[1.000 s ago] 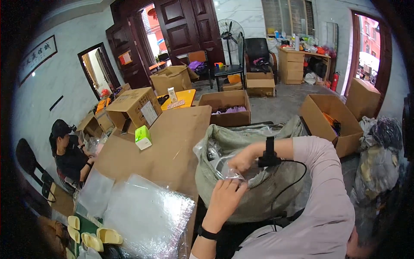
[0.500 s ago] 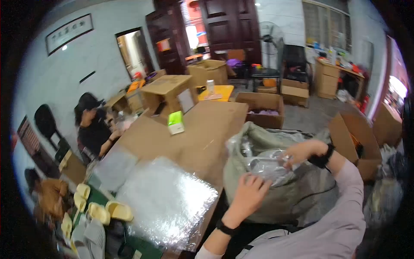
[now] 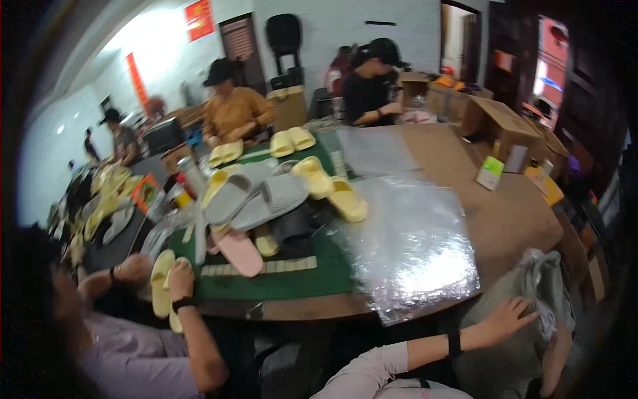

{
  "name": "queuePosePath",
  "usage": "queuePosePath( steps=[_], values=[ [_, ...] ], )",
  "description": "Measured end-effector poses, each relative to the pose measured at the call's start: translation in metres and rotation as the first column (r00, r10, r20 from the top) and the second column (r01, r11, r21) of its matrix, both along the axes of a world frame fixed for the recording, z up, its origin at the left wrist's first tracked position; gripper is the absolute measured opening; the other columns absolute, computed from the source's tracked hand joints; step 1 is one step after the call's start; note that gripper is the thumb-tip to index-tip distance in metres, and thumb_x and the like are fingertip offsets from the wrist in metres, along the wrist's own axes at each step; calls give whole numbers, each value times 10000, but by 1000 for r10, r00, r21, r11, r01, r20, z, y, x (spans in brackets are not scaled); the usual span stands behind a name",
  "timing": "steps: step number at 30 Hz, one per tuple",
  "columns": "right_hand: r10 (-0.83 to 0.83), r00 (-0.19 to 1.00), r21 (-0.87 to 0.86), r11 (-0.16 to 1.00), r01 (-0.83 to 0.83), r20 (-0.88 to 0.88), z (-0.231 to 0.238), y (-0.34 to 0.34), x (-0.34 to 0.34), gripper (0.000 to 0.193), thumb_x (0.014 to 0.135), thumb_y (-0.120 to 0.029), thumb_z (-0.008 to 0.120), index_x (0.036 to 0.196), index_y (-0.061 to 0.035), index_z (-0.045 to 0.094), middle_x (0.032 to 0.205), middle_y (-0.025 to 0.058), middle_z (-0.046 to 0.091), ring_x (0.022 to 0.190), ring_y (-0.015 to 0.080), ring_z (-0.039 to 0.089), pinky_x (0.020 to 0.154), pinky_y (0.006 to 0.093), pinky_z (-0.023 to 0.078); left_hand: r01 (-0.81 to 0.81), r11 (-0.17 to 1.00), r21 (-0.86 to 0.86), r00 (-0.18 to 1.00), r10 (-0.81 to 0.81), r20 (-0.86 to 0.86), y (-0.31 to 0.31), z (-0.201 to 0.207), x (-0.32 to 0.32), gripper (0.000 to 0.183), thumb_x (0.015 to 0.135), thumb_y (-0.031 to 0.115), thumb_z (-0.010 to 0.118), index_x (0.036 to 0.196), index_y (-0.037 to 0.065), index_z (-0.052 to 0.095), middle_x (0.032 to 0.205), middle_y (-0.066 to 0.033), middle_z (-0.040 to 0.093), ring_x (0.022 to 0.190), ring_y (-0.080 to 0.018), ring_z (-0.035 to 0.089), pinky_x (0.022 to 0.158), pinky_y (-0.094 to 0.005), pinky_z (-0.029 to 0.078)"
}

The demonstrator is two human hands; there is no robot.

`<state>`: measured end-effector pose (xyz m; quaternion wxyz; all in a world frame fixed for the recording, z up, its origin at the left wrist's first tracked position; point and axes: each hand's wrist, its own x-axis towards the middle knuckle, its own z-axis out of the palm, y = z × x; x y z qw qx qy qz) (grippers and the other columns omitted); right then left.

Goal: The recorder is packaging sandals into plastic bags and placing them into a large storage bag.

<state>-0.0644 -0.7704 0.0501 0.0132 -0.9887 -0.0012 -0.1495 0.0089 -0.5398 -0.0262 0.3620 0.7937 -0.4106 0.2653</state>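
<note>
A: Hands?
B: Lower right. Left hand (image 3: 503,321) open, fingers spread, over the grey-green sack (image 3: 508,284). Right hand (image 3: 557,351) at the sack's mouth, blurred; can't tell if it's gripping.
A: Sack position?
B: Lower right of the frame, just beside the surface (image 3: 512,219), mouth near the right rim. Clear plastic (image 3: 546,320) shows at the mouth, between the hands.
A: Edges?
B: Surface's near edge curves across the lower middle. Clear sheets (image 3: 415,243) lie right of centre, one corner past that edge.
A: Room to move?
B: Brown stretch right of the sheets, up to the carton (image 3: 505,126) and a green-and-white pack (image 3: 490,170). Green strip along the front, below the pink slipper (image 3: 242,254). Grey slippers (image 3: 269,203) crowd the middle.
A: Lower left?
B: Co-worker's hand (image 3: 179,282) on yellow slippers (image 3: 161,292), well apart from the sack.
</note>
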Motion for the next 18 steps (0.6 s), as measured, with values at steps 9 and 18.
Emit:
queuePosePath(
  steps=[9,18],
  values=[
    [649,746,648,633,-423,-147,32,194,-36,269,965,-127,485,1168,20,584,1051,132,631,935,194,598,796,314,479,-276,960,-48,946,262,-190,151,-12,2,394,807,179,628,1167,45,542,1374,-235,359,1241,-375,378,988,-472,343],
    [886,393,887,370,-278,-246,-28,272,28,243,890,-9,541,1120,61,575,1040,131,647,928,217,630,807,297,493,-860,510,-37,509,848,-148,347,4,-51,375,811,196,634,1167,100,567,1250,-208,460,1134,-372,460,939,-457,388]
  ],
)
